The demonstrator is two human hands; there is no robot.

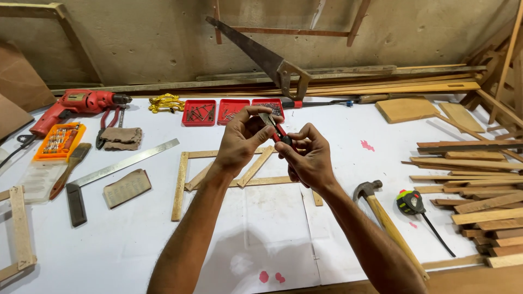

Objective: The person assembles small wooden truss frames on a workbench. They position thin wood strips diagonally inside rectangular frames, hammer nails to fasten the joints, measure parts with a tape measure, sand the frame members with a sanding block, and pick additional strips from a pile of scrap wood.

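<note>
left hand (239, 142) pinches tip of small red-handled metal pliers (275, 130) | right hand (309, 159) grips handles | above white bench (136, 234), wooden strip frame (182, 185)

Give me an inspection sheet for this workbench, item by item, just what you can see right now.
Surface: white-covered table with a few red spots.
Job's things: small red-handled tool, held up between both hands above a wooden slat frame.
Clutter: red drill, orange bit case, steel square, hammer, tape measure, three red trays, slat pile.
Grippers: left hand pinches the tool's tip; right hand grips its handles.
Cables: a dark cord at the table's left edge; where it runs cannot be seen.
Surroundings: handsaw leaning against a concrete wall.
</note>
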